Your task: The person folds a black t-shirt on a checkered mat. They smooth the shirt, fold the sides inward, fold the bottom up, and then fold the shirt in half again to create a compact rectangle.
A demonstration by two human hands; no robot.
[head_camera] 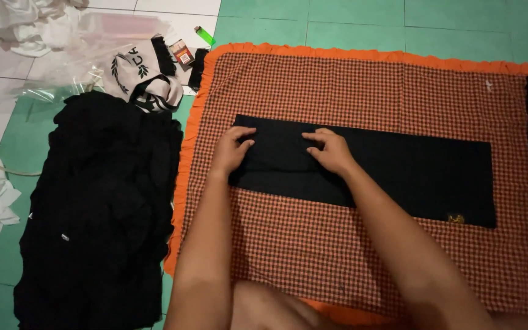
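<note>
The black garment (362, 168) lies flat as a long narrow band on the orange-checked cloth (313, 244), its long sides already folded in but its length not yet folded over. The left hand (232, 150) presses its near end and the right hand (331, 151) rests just beside it, both palm down with fingers loosely spread, pinching nothing. Beyond the left hand, off the cloth, sit a heap of black clothes (99, 208), clear plastic bags (62, 55) and a green lighter (205, 35).
</note>
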